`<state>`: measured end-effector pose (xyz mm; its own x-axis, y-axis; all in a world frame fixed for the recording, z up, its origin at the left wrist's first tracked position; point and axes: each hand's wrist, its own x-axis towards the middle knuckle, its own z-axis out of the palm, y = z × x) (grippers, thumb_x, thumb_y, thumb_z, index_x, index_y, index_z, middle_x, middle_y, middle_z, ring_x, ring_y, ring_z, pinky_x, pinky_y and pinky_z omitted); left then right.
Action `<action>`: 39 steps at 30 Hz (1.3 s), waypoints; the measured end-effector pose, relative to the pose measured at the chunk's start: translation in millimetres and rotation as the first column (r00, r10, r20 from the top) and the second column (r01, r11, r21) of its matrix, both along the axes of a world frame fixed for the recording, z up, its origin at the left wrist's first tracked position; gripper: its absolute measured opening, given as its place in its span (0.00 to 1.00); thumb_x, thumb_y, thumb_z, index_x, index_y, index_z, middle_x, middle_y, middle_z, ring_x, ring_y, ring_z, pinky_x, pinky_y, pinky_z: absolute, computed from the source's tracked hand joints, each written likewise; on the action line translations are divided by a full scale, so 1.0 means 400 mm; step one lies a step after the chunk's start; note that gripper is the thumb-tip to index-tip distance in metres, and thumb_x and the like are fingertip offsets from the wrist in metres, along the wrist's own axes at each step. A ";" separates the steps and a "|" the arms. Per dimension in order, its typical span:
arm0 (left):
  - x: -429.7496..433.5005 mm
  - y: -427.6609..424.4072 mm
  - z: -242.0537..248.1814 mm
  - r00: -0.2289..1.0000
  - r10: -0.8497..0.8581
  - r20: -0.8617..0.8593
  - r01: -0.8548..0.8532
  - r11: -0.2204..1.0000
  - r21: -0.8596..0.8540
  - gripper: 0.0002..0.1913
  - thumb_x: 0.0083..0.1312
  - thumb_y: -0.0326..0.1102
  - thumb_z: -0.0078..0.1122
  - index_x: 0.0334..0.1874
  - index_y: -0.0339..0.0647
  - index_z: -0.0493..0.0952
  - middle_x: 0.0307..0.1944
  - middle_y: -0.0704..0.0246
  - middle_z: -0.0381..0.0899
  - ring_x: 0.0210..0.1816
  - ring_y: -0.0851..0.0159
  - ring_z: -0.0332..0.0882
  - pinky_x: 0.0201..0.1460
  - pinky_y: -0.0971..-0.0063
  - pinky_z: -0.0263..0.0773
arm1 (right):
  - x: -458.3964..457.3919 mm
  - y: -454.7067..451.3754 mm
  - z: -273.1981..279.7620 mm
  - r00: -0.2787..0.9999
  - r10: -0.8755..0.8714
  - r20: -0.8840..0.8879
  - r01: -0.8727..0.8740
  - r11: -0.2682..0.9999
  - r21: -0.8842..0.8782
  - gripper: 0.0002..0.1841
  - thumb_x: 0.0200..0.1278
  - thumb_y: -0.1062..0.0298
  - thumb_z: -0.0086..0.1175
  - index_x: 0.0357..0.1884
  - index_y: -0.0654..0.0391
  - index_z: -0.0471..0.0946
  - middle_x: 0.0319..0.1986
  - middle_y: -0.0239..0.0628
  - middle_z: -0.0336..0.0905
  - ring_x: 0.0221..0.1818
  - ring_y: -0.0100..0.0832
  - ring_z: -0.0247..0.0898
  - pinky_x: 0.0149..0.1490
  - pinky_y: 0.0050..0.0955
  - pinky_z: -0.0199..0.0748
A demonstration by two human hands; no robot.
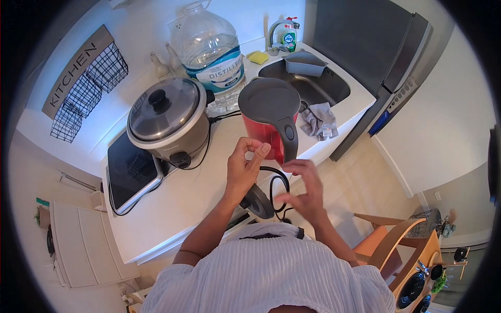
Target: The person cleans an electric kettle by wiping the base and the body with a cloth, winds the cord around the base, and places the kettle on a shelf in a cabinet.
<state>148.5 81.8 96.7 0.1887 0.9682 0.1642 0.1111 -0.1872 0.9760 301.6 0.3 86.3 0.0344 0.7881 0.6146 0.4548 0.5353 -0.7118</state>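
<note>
In front of my body, my left hand [244, 166] is raised with thumb and forefinger brought together. Whether anything is pinched there I cannot tell. Close under its wrist, a dark grey round kettle base [259, 201] is tilted at the counter's front edge, partly hidden by my forearm. A black power cord [287, 184] loops beside it, between my hands. My right hand [307, 191] is blurred, its fingers apart and nothing seen in them, just below the handle of a red electric kettle [260, 133]. The kettle stands upright on the white counter, its grey lid shut.
A slow cooker [172, 113] and an induction cooktop [135, 168] occupy the counter's left. Behind the kettle stands a large water jug [211, 51]. The sink [336, 86] holds a grey basin [305, 62]; a cloth [321, 121] lies at its edge. A wooden chair [383, 242] is at right.
</note>
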 end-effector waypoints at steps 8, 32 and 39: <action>0.014 -0.030 0.096 0.950 -0.174 0.261 0.259 0.903 -0.343 0.18 0.71 0.50 0.42 0.44 0.40 0.71 0.32 0.72 0.71 0.21 0.82 0.64 0.17 0.89 0.60 | -0.043 -0.128 0.058 0.990 0.042 -0.134 -0.096 0.899 -0.427 0.47 0.41 0.70 0.69 0.66 0.59 0.56 0.45 0.40 0.68 0.37 0.31 0.74 0.43 0.26 0.72; 0.238 -0.020 0.206 0.414 -0.424 0.806 0.891 0.370 -0.263 0.19 0.62 0.35 0.59 0.51 0.28 0.71 0.44 0.58 0.79 0.44 0.65 0.80 0.50 0.71 0.76 | 0.229 -0.262 -0.032 0.739 0.002 -0.674 -0.331 0.872 -0.360 0.16 0.54 0.80 0.58 0.47 0.65 0.75 0.44 0.42 0.79 0.48 0.28 0.73 0.46 0.25 0.73; 0.386 -0.020 0.167 0.356 -0.225 0.907 0.826 0.530 -0.193 0.17 0.65 0.34 0.55 0.52 0.30 0.70 0.48 0.59 0.77 0.51 0.64 0.76 0.57 0.69 0.71 | 0.180 -0.240 -0.171 0.829 -0.299 -0.473 0.176 0.942 -0.285 0.13 0.66 0.76 0.45 0.52 0.61 0.64 0.28 0.32 0.73 0.34 0.25 0.72 0.43 0.25 0.69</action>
<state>303.1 73.8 163.4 0.7952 0.6047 0.0460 -0.5416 0.6740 0.5024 373.7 -95.6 18.0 0.4938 0.8262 0.2710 0.0934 0.2595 -0.9612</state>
